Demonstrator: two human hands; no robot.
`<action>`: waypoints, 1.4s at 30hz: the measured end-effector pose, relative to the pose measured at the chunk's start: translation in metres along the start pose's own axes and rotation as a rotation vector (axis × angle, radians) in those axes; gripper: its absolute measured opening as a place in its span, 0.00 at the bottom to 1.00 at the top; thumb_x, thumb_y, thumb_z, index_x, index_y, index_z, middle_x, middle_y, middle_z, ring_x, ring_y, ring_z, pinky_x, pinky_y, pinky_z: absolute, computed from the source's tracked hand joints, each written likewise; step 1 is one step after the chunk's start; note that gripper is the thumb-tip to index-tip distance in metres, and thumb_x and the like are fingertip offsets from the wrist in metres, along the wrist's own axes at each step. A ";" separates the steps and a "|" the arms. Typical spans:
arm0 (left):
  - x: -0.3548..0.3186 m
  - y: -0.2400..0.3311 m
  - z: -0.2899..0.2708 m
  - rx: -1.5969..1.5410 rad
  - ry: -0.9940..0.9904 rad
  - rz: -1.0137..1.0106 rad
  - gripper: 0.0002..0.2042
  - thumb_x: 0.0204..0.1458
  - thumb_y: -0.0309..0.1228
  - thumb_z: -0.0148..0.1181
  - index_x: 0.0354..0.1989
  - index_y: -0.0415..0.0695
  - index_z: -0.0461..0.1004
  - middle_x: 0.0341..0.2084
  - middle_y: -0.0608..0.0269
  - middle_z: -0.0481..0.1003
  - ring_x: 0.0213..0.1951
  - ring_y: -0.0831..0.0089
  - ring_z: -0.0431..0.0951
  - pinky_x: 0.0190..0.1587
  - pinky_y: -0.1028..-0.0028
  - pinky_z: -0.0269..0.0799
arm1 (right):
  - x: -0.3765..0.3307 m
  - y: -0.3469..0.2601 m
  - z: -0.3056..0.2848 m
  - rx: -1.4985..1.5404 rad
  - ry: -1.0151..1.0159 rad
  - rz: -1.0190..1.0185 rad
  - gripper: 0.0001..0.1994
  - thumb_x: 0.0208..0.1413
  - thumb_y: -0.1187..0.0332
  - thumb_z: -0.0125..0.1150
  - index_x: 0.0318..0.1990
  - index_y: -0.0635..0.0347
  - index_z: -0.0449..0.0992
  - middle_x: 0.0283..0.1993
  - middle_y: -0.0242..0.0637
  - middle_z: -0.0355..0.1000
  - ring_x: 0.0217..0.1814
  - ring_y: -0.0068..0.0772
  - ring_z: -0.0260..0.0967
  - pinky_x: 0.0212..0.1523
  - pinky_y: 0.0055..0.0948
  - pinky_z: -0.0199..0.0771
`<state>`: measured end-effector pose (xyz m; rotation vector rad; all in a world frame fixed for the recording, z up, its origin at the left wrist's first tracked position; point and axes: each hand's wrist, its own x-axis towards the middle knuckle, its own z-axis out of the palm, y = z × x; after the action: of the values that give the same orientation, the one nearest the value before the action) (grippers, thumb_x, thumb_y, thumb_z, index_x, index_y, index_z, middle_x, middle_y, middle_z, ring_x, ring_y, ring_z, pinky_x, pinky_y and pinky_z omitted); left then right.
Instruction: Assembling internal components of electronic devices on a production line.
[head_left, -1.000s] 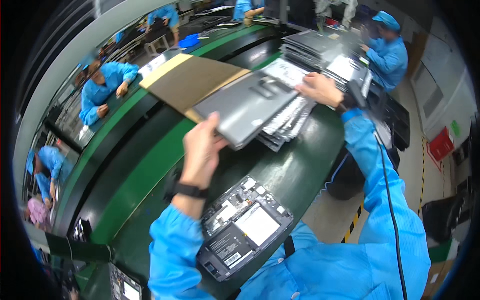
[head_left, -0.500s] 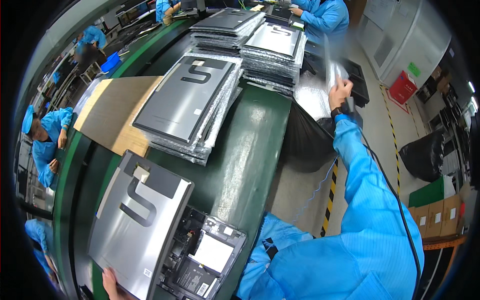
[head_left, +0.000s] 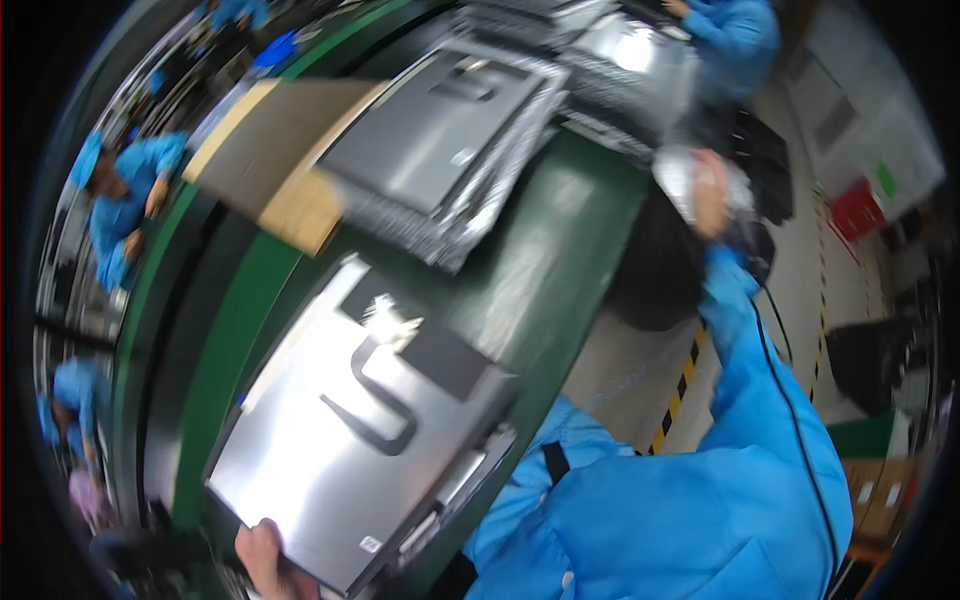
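My left hand [head_left: 265,558] grips the lower left corner of a large flat silver panel [head_left: 310,450], thumb on top. The panel lies tilted at the near end of the green bench, with a dark band and a dark curved strip on its face. A crumpled pale tab [head_left: 388,322] sticks out near its top. Beneath its right edge, part of a dark device casing [head_left: 465,480] shows. My right hand [head_left: 710,195], smeared by motion, reaches out beside shiny bubble wrap [head_left: 677,180] above a black bag [head_left: 650,270]; its fingers are hard to make out.
A stack of similar panels in bubble wrap [head_left: 440,225] stands beyond, beside a brown board [head_left: 290,150]. More wrapped stacks [head_left: 610,90] are farther back. Co-workers in blue [head_left: 125,200] sit across the line at left. A black cable [head_left: 790,390] runs along my right arm.
The view has turned and shifted. The panel has moved right over the dark device, covering most of it. The clear sheet raised at my right hand no longer shows upright; that hand is lower.
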<state>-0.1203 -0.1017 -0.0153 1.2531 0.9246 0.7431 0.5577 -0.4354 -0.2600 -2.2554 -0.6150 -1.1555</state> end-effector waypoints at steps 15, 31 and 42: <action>-0.047 -0.077 -0.005 0.163 0.059 -0.034 0.33 0.61 0.22 0.62 0.72 0.33 0.52 0.57 0.47 0.76 0.58 0.66 0.76 0.61 0.69 0.71 | -0.093 -0.353 -0.273 1.544 -1.754 1.192 0.20 0.74 0.61 0.52 0.62 0.70 0.68 0.51 0.55 0.79 0.43 0.50 0.84 0.28 0.30 0.83; 0.026 -0.061 0.095 1.079 -0.700 0.711 0.20 0.50 0.38 0.70 0.51 0.46 0.81 0.66 0.50 0.67 0.64 0.51 0.68 0.63 0.56 0.63 | -0.059 -0.338 -0.229 1.456 -2.134 1.117 0.24 0.75 0.59 0.50 0.67 0.71 0.64 0.62 0.56 0.73 0.54 0.54 0.81 0.40 0.34 0.87; 0.052 -0.058 0.119 0.676 -0.890 0.436 0.16 0.59 0.35 0.65 0.55 0.45 0.82 0.51 0.60 0.81 0.64 0.57 0.69 0.67 0.55 0.56 | -0.018 -0.332 -0.236 0.958 -1.106 0.013 0.19 0.60 0.65 0.70 0.52 0.70 0.77 0.45 0.44 0.80 0.37 0.30 0.79 0.32 0.26 0.74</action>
<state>0.0080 -0.1208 -0.0743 2.1685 0.1346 0.1054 0.2073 -0.3363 -0.0771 -1.7876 -1.1984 0.5054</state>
